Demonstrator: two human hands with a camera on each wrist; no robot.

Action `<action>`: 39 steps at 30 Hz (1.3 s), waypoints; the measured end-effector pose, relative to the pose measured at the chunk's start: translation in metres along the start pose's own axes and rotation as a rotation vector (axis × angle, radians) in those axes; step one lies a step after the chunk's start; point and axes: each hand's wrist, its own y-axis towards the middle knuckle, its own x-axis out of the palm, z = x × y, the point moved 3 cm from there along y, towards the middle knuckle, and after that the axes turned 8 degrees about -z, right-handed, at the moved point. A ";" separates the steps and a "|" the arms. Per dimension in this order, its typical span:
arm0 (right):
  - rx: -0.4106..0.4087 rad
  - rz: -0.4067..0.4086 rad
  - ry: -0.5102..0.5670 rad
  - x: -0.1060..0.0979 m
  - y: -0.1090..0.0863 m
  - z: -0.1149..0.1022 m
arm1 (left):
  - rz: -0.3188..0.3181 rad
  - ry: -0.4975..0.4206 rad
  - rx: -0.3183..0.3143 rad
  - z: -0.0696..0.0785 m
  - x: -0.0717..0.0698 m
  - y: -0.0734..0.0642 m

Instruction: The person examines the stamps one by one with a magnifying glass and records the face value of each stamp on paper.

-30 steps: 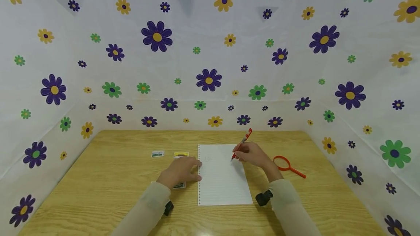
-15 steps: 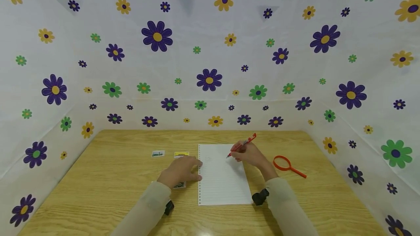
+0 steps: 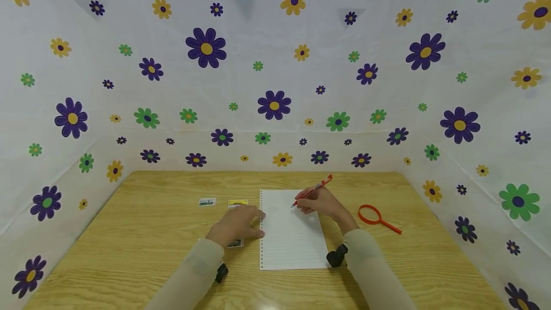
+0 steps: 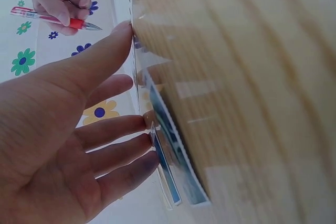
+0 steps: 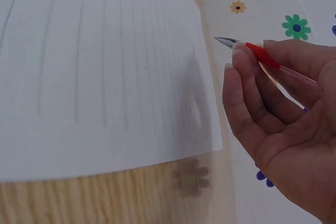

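Right hand (image 3: 322, 203) is up over the paper, and it's clamped on a slim red-and-clear plastic pen with a pointed metal nib (image 3: 313, 192). The fingers pinch it low, close to the nib, which presumably gives the tip finer control; the upper end leans away to the right. And look at the left wrist view: there's a gap under that nib, so it hovers above the white ruled paper sheet with holes along its left edge (image 3: 290, 243). The sheet lies flat on the pale wood-grain table (image 3: 107, 257), between the hands, handy for both.

Over to the left hand (image 3: 234, 225)! Fingers straight and spread apart, gripping nothing, thumb and forefinger touching the holed margin, most likely to keep the paper from sliding. A faint mark (image 3: 273, 209) sits near the sheet's top left.

Now the count: one pen, one sheet, one red round-framed magnifying glass (image 3: 391, 227) just right of the paper, out of the writing arm's way, I'd judge. Small white-bordered picture cards: three show, one at far left (image 3: 207, 202), one yellow (image 3: 238, 203) beyond the left hand, one dark (image 3: 236, 243) partly under it. Whether more hide there, I can't tell. Two black wrist cameras (image 3: 337, 256), one per arm.
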 end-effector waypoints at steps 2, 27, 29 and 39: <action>0.022 -0.003 -0.004 0.003 0.002 0.001 | 0.002 0.004 0.003 -0.001 0.000 0.001; 0.155 0.063 -0.006 0.020 0.019 0.012 | -0.002 -0.002 0.011 0.001 -0.002 -0.001; 0.157 0.060 -0.008 0.020 0.019 0.011 | -0.005 0.000 0.004 0.001 -0.002 -0.001; 0.170 0.056 -0.025 0.020 0.018 0.011 | -0.004 0.006 0.000 0.001 -0.001 0.000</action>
